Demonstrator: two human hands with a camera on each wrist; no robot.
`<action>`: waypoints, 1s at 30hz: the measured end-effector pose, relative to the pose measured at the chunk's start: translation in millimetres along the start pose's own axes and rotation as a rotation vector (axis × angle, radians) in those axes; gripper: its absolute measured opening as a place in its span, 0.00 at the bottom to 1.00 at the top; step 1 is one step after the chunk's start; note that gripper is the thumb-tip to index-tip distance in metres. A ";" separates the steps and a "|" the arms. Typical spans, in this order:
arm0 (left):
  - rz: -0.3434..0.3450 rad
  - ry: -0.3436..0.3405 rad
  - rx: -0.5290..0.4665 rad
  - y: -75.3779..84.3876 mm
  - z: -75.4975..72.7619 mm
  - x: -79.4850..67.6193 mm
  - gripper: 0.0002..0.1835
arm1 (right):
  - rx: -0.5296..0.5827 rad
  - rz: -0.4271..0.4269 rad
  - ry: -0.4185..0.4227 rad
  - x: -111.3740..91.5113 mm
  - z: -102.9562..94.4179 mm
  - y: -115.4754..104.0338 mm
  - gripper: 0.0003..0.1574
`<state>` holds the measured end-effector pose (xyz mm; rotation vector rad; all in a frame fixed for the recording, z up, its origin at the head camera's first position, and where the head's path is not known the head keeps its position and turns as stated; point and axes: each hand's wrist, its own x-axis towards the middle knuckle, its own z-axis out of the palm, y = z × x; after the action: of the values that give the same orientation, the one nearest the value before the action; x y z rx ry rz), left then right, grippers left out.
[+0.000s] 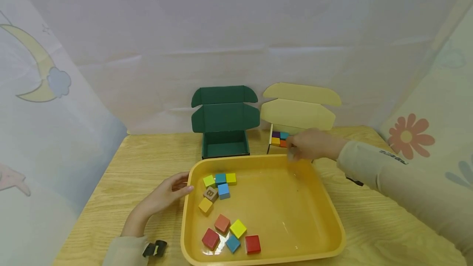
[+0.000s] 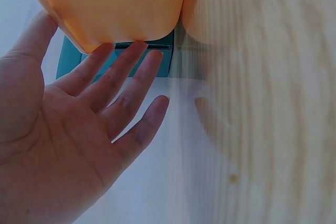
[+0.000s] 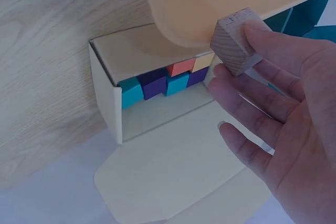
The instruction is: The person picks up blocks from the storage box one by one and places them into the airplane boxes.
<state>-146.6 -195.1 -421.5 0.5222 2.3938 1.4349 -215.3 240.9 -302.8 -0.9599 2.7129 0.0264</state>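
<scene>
My right hand (image 3: 294, 87) pinches a plain wooden cube block (image 3: 233, 43) between thumb and fingers. In the head view that hand (image 1: 314, 145) is over the front of the cream box (image 3: 105, 98), near the tray's far rim, and hides the block. Inside the box lie coloured blocks (image 3: 155, 83) in teal, purple, orange and yellow. With fingers extended, my left hand (image 1: 168, 192) touches the left side of the yellow tray (image 1: 281, 208); its thumb lies at the rim and its fingertips (image 2: 139, 45) at the outer wall.
Left of the cream box stands an open green box (image 1: 225, 149). Several coloured blocks (image 1: 222, 223) and one wooden block marked B (image 1: 211, 194) lie in the tray's left half. Fabric backdrops close off the back and sides of the wooden table (image 1: 148, 155).
</scene>
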 end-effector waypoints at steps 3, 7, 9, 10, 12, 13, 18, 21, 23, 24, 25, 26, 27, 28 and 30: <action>-0.006 0.003 -0.001 0.5 0.1 -0.4 0.30 | 0.017 0.032 -0.016 1.1 -1.9 5.9 0.03; -0.004 0.004 -0.006 2.3 -0.3 -1.2 0.30 | 0.000 0.019 0.004 3.2 -2.0 15.6 0.03; -0.001 0.006 -0.008 3.1 -0.6 -1.4 0.30 | -0.020 0.014 0.026 4.2 -1.4 20.2 0.03; 0.002 0.005 -0.008 3.2 -0.7 -1.4 0.30 | -0.023 0.016 0.031 5.0 -1.2 22.3 0.04; 0.007 0.004 -0.003 3.4 -0.6 -1.5 0.30 | -0.028 0.032 0.031 6.2 -1.0 26.3 0.05; 0.003 0.008 -0.004 3.0 -0.2 -1.2 0.31 | -0.023 0.040 0.023 6.7 -1.0 28.5 0.06; -0.012 0.009 -0.006 -0.2 1.6 -0.2 0.31 | 0.007 0.110 -0.026 10.9 0.4 36.3 0.12; -0.021 0.009 -0.009 -1.2 1.9 0.3 0.31 | -0.020 0.125 -0.032 13.7 1.7 39.0 0.14; -0.020 0.010 -0.008 -1.1 1.6 0.4 0.31 | -0.037 0.137 -0.032 15.4 2.3 39.9 0.15; -0.015 0.009 -0.009 -0.9 1.4 0.2 0.31 | -0.043 0.142 -0.035 16.5 2.7 40.4 0.15; -0.012 0.008 -0.009 -0.5 1.2 0.1 0.31 | -0.049 0.148 -0.038 17.7 3.4 41.1 0.16; -0.012 0.008 -0.009 -0.4 1.0 0.0 0.31 | -0.047 0.156 -0.040 19.0 4.0 41.3 0.16; -0.008 0.007 -0.009 0.1 0.8 -0.3 0.31 | -0.044 0.161 -0.043 20.6 5.0 42.2 0.15; -0.008 0.007 -0.012 1.0 0.8 -0.7 0.30 | -0.043 0.167 -0.043 22.2 6.4 43.2 0.14; -0.008 0.008 -0.017 1.9 0.7 -1.3 0.30 | -0.045 0.169 -0.041 25.7 9.7 45.5 0.12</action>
<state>-144.8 -194.4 -420.0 0.5037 2.3848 1.4557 -260.3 261.6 -321.8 -0.7306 2.7581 0.1390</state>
